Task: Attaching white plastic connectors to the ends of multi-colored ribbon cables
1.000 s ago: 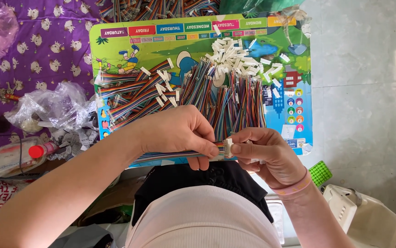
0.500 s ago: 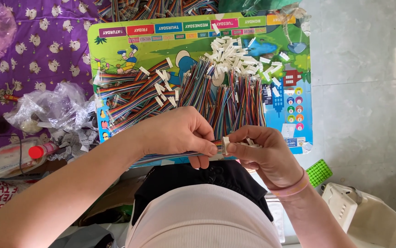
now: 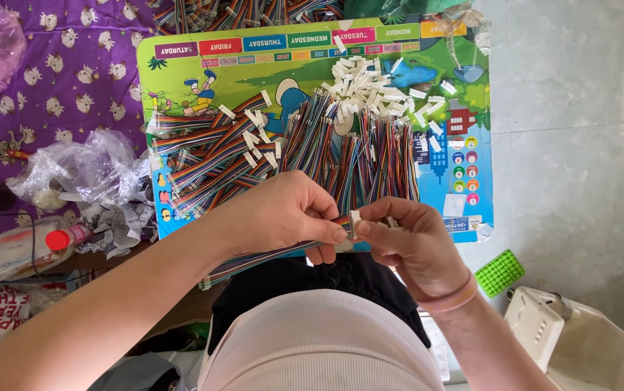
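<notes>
Over the lap, at the near edge of the board [image 3: 182, 65], both hands are working on one ribbon cable [image 3: 254, 262]. The left hand [image 3: 283, 217] is pinching the cable just behind its end, fingers clenched on the coloured wires, while the right hand [image 3: 410, 242] is gripping a small white connector [image 3: 355, 217] between thumb and forefinger and is holding it against that end. Whether the connector is fully seated cannot be told. Judging progress from the board: cables already carrying white connectors are lying in a fanned heap [image 3: 218, 156] at the left; a large bundle of cables [image 3: 359, 156] is waiting in the middle, its near ends partly hidden; and a pile of loose connectors [image 3: 370, 90] is sitting at the far side. Much work appears to be remaining, with only a modest share finished.
</notes>
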